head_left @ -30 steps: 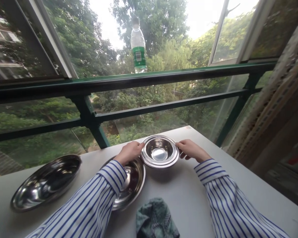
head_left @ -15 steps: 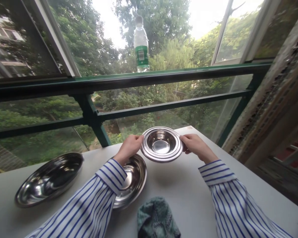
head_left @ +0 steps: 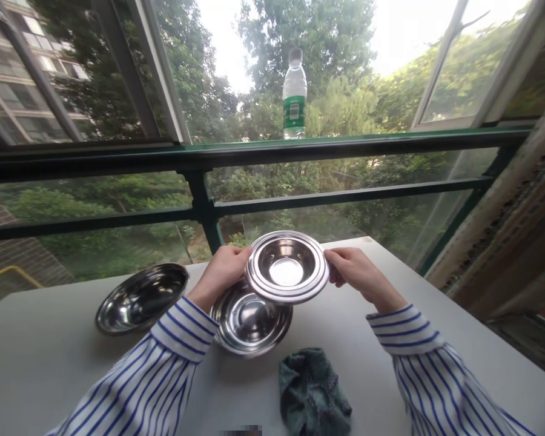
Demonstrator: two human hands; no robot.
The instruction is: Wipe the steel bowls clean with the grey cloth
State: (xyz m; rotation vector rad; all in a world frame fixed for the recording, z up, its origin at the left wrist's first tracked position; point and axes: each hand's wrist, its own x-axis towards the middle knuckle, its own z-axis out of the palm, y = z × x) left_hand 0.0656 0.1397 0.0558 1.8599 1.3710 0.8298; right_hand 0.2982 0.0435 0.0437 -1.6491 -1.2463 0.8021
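Note:
Between my two hands a small shiny metal bowl with a wide rim (head_left: 287,266) is held above the table, tilted toward me. My left hand (head_left: 222,269) grips its left rim, thumb on top. On the opposite side, my right hand (head_left: 356,269) pinches the right rim with its fingers curled beneath. Below and left of the held bowl lies a larger round metal basin (head_left: 252,318), partly covered by it and by my left hand. A crumpled dark green cloth (head_left: 314,390) rests nearer to me on the table.
Farther left on the white table (head_left: 49,339) stands another metal basin (head_left: 140,298), appearing tilted. A dark green railing (head_left: 367,148) runs behind the table, with a clear green-labelled bottle (head_left: 295,97) on it. A curtain (head_left: 490,242) hangs at the right.
The view has turned left, so the bottle, basins and cloth sit farther right in the picture. Both hands still hold the bowl, which now overlaps the larger basin in view.

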